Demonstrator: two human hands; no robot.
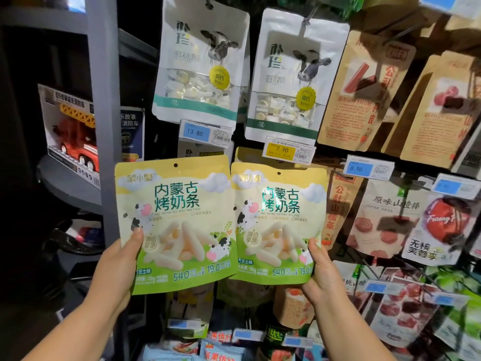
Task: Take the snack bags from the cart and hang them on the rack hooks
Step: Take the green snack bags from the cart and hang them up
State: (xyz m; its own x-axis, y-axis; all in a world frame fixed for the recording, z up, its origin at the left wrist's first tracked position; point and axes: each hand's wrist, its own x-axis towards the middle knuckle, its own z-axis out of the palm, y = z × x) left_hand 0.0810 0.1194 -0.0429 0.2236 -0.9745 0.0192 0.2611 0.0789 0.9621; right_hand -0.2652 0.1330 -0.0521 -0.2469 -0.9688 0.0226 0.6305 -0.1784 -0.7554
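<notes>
**Two snack bags raised to the rack, neither on a hook yet**

Head view: you have one bag in each of your hands, both face-out and upright in front of the hanging display. Your left hand [122, 259] grips the left snack bag [177, 225] at its lower left corner, thumb across the front and fingers hidden behind. Your right hand [322, 272] pinches the right snack bag [278, 225] the same way at its lower right corner. Holding them low and at the outer edges leaves each top free, so the left punch hole [175, 165] and the right punch hole [279, 173] are both unobstructed for threading. The inner edges of the two bags meet, the left one lapping slightly over the right.

Both bags sit just below the blue price tag [205, 132] and the yellow price tag [289, 151], under the two cow-print bags [200, 63]. A yellow bag top [247, 152] peeks out behind your right bag, which suggests that row carries matching stock. The hooks themselves are hidden behind the bags, so you cannot tell how close the holes are to them. The cart is out of view.

My read: you are lining up, and one bag at a time will thread more easily.
</notes>
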